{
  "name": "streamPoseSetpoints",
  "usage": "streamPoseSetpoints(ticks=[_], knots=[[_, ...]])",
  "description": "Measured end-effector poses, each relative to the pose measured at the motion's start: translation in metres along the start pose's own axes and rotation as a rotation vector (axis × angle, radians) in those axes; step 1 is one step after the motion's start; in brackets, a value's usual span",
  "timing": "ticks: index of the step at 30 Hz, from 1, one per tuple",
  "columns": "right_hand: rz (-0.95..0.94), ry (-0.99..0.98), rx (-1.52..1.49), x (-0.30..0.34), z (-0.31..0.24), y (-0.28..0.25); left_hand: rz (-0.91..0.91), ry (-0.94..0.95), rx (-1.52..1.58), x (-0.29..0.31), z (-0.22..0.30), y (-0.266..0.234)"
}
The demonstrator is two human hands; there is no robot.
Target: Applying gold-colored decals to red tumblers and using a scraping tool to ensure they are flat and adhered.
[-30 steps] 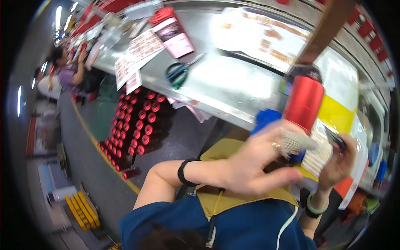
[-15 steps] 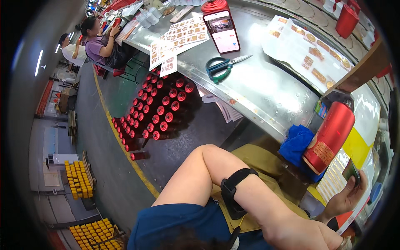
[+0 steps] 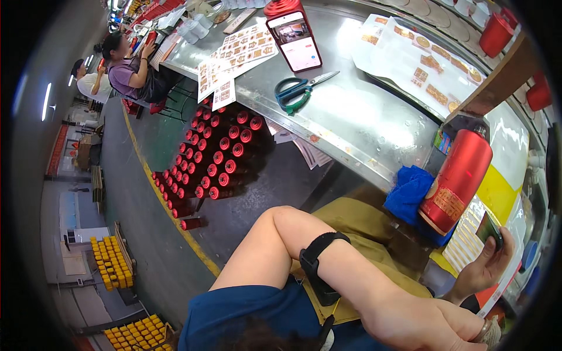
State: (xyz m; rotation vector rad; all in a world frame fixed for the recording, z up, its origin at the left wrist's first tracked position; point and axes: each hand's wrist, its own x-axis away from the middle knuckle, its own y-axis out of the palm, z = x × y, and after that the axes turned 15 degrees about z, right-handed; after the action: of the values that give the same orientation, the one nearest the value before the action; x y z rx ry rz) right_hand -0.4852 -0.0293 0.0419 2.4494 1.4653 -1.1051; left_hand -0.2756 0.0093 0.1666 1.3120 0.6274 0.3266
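My right hand (image 3: 495, 260), at the far right, is closed round the edge of a small dark flat phone-like device (image 3: 489, 229) with a glossy greenish face. Bent across my lap, my left forearm (image 3: 357, 275) wears a black strap with a black box. At the lower right my left hand (image 3: 449, 334) lies by the right forearm; its fingers are hidden. Close to the right hand, a red bottle-like cylinder (image 3: 459, 175) with a gold decoration leans on a blue cloth (image 3: 408, 190). A striped gold-and-white sheet (image 3: 463, 243) is beside the device.
On the metal table (image 3: 345, 126) are green-handled scissors (image 3: 293, 93), a propped phone (image 3: 295, 44) and sheets of gold stickers (image 3: 237, 55). A wooden bar (image 3: 497, 79) crosses above the red cylinder. Several red cylinders (image 3: 211, 155) stand on the floor; two people (image 3: 126, 70) sit farther left.
The whole view has shifted slightly, so the table and its things appear farther left. My right hand keeps its hold on the device, and my arms stay nearly as they were.
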Motion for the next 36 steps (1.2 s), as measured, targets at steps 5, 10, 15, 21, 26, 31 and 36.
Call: streamPoseSetpoints(ticks=[5,10,15,21,26,31,36], knots=[[-0.026,-0.04,-0.052,-0.001,-0.001,0.006,0.015,0.024,-0.071,0.001,-0.005,-0.006],[-0.139,-0.198,0.01,-0.011,-0.018,0.017,-0.095,-0.082,-0.341,0.004,0.003,-0.022],[-0.542,-0.459,-0.048,-0.015,-0.052,0.034,0.325,0.489,-0.842,0.037,0.027,-0.045],[-0.177,-0.654,0.171,-0.056,-0.024,0.058,0.806,0.871,-1.227,0.079,0.079,-0.125],[-0.462,-0.586,-0.023,-0.029,-0.042,0.047,0.751,0.686,-1.924,0.091,0.066,-0.164],[-0.158,-0.746,0.235,-0.058,-0.019,0.056,0.866,0.662,-2.069,0.059,0.044,-0.178],[-0.404,-0.596,-0.023,-0.03,-0.04,0.047,0.87,0.69,-2.153,0.047,0.047,-0.176]])
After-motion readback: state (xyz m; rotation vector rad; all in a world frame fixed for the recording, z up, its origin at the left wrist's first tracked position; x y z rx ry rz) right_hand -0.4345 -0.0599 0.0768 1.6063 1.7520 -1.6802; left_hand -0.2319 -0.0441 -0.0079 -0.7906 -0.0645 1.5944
